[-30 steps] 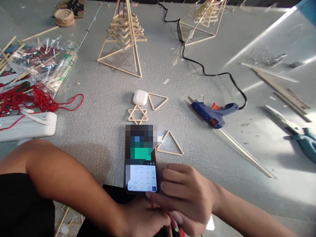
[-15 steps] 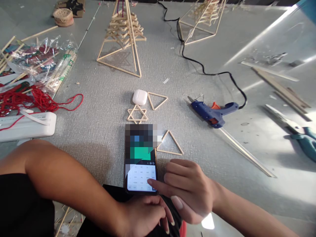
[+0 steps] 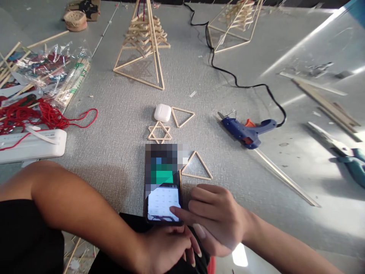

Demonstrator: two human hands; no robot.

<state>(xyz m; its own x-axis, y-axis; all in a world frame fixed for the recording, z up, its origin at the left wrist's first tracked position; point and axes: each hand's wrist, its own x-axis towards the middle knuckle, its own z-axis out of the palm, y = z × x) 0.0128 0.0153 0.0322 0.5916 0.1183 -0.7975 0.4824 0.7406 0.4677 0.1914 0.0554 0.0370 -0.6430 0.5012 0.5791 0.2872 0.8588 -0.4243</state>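
Observation:
A phone lies at the table's near edge, its lower screen showing a light keypad and its upper part blurred. My right hand has its index fingertip on the keypad, the other fingers curled, holding nothing. Just below the phone rests my left hand, its fingers loosely bent and spread, with nothing seen in them. Beyond the phone are a small stick star, a white case and a stick triangle. Another stick triangle lies right of the phone.
Stick pyramids stand at the back. A blue glue gun with a black cord and scissors are on the right. Red cord, bagged sticks and a white power strip lie left.
The keypad's symbols look fainter, and its lower edge shows a different picture. My right thumb has moved slightly left. The camera view has shifted a little.

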